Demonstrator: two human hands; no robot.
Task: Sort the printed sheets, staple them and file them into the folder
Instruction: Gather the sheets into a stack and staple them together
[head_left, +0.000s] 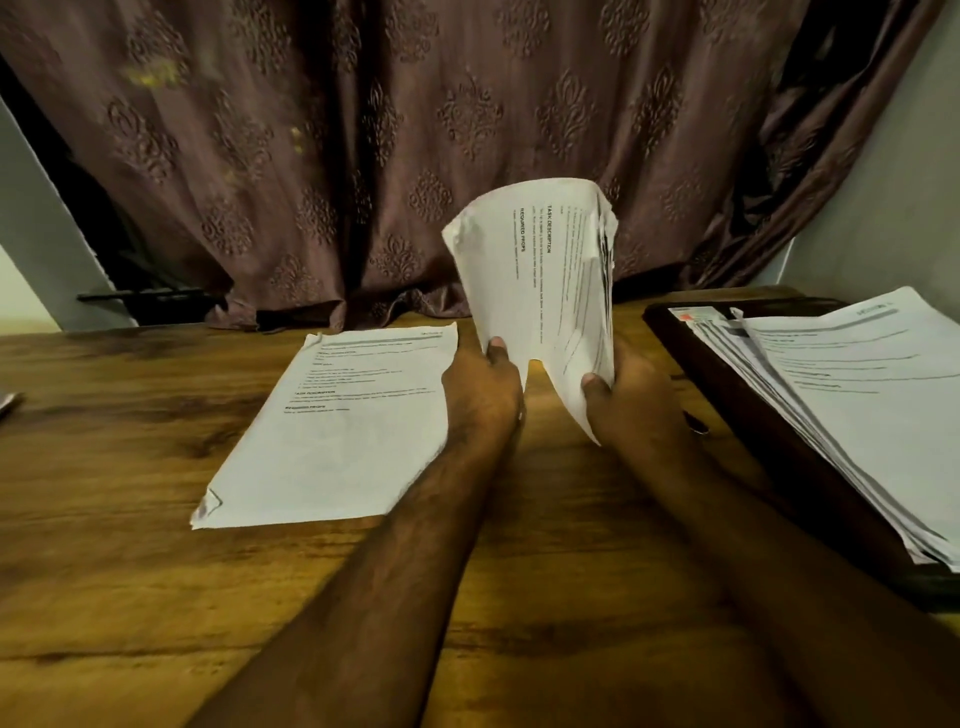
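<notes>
A bundle of printed sheets (540, 270) stands upright above the middle of the wooden table, bowed and turned sideways so its text runs vertically. My left hand (483, 384) pinches its lower left edge with the thumb on the front. My right hand (631, 387) grips its lower right edge, where the sheet edges fan out. A second set of printed sheets (337, 431) lies flat on the table to the left, its near left corner creased. At the right, a dark open folder (727, 384) holds a thick stack of sheets (857, 395).
A brown patterned curtain (415, 130) hangs behind the table's far edge. A small dark object (696, 422) lies between my right wrist and the folder. A grey item (8, 402) shows at the left edge. Bare wood table (130, 519) spreads near left.
</notes>
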